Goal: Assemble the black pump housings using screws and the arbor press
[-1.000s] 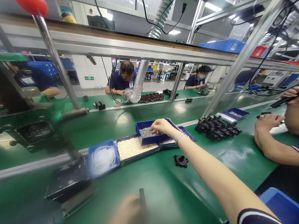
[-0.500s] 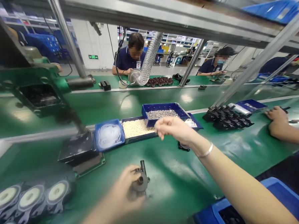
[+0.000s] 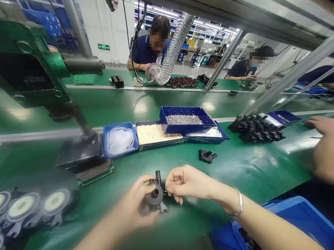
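Note:
My left hand (image 3: 144,198) is closed around a black plastic pump housing (image 3: 154,196), which has a round hub and a pipe stub pointing away from me. Fingers and thumb grip its left and near sides. Right beside the housing, my right hand (image 3: 177,183) pinches a tiny shiny piece, apparently a screw (image 3: 166,187), close to the housing's right edge. Its fingertips hide most of that piece. On the mat behind my right hand lies a loose black pump cover (image 3: 207,156) with a side pipe.
Beyond my hands stand a bin of metal screws (image 3: 184,119), a tray of cream-coloured bits (image 3: 158,135) and a tray of clear rings (image 3: 120,140). A green press (image 3: 79,146) and white-centred parts (image 3: 22,207) are left. Right are black parts (image 3: 258,128), a blue crate (image 3: 297,210) and a co-worker's hand (image 3: 329,148).
My right hand has come down from the front of the screw bin to the housing's right side. My left hand keeps hold of the housing. The view has shifted slightly.

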The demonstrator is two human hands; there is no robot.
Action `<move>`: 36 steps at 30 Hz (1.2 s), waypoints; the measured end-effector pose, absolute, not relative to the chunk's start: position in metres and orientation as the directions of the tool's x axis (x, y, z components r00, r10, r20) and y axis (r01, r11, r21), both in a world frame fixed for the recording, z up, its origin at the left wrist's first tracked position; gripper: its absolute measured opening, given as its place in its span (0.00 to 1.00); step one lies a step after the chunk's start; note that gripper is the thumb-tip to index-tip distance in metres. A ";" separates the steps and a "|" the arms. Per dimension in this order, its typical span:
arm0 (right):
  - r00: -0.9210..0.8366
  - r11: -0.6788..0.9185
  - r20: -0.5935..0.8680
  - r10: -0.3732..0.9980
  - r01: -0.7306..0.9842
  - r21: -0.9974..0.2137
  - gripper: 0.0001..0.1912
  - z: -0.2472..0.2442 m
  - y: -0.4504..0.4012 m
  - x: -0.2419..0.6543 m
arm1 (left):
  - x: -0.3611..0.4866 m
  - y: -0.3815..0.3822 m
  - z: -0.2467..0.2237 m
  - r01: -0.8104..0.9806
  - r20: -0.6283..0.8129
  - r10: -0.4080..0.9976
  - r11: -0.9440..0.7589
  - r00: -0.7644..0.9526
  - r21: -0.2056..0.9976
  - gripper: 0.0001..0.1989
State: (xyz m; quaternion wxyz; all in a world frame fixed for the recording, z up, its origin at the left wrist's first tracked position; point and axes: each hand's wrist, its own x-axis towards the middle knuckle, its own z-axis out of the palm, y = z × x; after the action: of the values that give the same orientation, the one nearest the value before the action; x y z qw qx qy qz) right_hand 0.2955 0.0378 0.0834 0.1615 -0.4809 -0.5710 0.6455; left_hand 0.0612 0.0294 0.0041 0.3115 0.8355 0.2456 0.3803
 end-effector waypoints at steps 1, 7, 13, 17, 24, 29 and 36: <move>-0.486 -0.302 -0.449 0.750 0.351 -0.886 0.05 0.083 0.038 0.295 | 0.061 0.029 0.003 0.176 0.480 0.647 -0.685 0.592 0.707 0.30; -0.468 -0.295 -0.500 0.729 0.444 -0.846 0.08 0.085 0.042 0.288 | 0.059 0.029 0.002 0.182 0.458 0.650 -0.674 0.606 0.716 0.30; -0.450 -0.325 -0.407 0.795 0.251 -0.912 0.14 0.084 0.041 0.293 | 0.060 0.030 0.005 0.159 0.454 0.658 -0.655 0.601 0.739 0.31; -0.294 -0.244 -0.262 0.919 0.098 -0.965 0.13 0.092 0.040 0.294 | 0.059 0.031 0.005 0.161 0.397 0.681 -0.601 0.615 0.783 0.30; -0.338 -0.204 -0.166 0.926 -0.081 -0.976 0.10 0.110 0.037 0.268 | 0.053 0.028 0.016 0.158 0.415 0.763 -0.549 0.495 0.821 0.29; -0.359 -0.179 -0.114 0.926 -0.153 -0.972 0.11 0.109 0.038 0.243 | 0.058 0.024 0.050 0.020 0.219 0.940 -0.233 0.261 0.972 0.10; -0.306 -0.152 -0.087 0.948 -0.197 -0.968 0.14 0.106 0.040 0.221 | 0.061 0.033 0.073 -0.301 -0.060 0.950 0.157 0.307 0.941 0.12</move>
State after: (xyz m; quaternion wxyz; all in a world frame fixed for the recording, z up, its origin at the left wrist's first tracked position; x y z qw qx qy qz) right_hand 0.2211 0.0396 0.1062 0.4402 -0.3913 -0.4796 0.6505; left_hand 0.0612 0.0326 0.0725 0.6704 0.4516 0.3592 0.4665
